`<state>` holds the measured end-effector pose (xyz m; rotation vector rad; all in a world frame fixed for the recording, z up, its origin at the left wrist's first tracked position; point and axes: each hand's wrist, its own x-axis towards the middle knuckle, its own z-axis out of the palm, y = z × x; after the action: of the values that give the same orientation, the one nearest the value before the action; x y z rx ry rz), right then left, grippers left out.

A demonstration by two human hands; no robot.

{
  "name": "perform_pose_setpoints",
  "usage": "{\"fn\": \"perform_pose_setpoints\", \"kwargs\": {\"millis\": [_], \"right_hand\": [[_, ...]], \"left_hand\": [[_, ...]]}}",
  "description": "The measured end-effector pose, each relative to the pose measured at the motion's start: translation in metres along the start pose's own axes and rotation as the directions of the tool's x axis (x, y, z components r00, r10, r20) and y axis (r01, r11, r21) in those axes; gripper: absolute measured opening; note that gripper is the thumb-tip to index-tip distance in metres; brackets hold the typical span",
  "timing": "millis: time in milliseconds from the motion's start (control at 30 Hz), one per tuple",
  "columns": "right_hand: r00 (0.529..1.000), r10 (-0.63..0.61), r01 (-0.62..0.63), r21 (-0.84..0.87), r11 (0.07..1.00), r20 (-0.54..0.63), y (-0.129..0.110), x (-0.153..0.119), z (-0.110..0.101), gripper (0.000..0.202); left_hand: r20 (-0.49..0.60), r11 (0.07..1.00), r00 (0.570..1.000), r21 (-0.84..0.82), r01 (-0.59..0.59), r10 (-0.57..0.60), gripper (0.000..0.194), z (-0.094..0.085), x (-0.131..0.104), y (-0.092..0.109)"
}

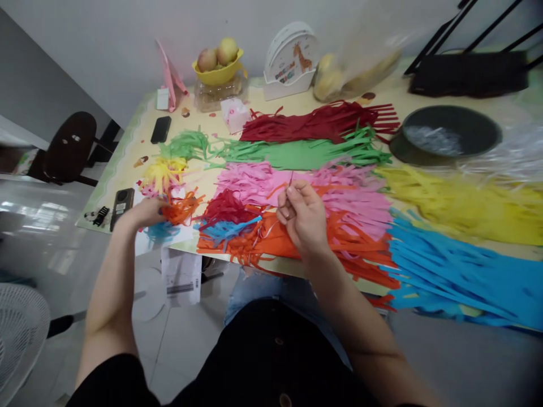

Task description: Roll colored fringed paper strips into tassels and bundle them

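Note:
My left hand [148, 212] is at the table's left front, its fingers closed on an orange fringed paper tassel [184, 208]. My right hand [304, 217] is raised over the pink and orange fringes, thumb and finger pinching a thin, dark needle-like thing [291, 178]. A pale thread [267, 229] hangs to the left of this hand. Between the hands lie a dark red tassel [231, 208] and a blue tassel [227, 230]. Beyond my left hand are a yellow tassel [163, 174] and a green tassel [184, 144].
Fringed sheets in dark red [305, 124], green [292, 154], pink [365, 206], orange [275, 240], yellow [479, 206] and blue [475, 277] cover the table. Behind stand a fruit bowl [218, 73] and a plate rack [291, 85]. A dark round pan [453, 135] is at right.

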<state>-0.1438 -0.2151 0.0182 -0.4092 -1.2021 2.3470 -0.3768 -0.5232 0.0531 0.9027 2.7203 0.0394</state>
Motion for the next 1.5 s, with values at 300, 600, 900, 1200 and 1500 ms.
{"fn": "perform_pose_setpoints", "kwargs": {"millis": [300,600,900,1200,1500], "right_hand": [[0.998,-0.042,0.040,0.035,0.999,0.040,-0.006,-0.005,0.002,0.038],[0.998,-0.039,0.038,0.018,0.999,0.045,-0.005,-0.003,0.002,0.035],[0.990,-0.067,0.080,-0.095,0.992,0.128,0.004,0.001,0.004,0.037],[0.944,-0.202,0.299,-0.418,0.858,0.262,-0.013,-0.003,0.027,0.026],[0.892,-0.281,0.437,-0.516,0.737,0.354,-0.025,-0.014,0.052,0.018]], "left_hand": [[-0.257,0.949,0.916,-0.022,0.314,-0.309,0.023,0.018,0.065,0.037],[-0.444,0.820,0.762,-0.539,0.193,-0.471,0.024,-0.053,0.042,-0.023],[-0.560,0.805,0.795,-0.570,-0.166,-0.233,0.046,-0.087,0.021,0.004],[-0.622,0.367,0.775,-0.750,-0.551,-0.109,0.032,-0.038,0.007,0.117],[-0.552,0.273,0.821,-0.820,-0.503,-0.148,0.023,0.012,-0.030,0.195]]}}
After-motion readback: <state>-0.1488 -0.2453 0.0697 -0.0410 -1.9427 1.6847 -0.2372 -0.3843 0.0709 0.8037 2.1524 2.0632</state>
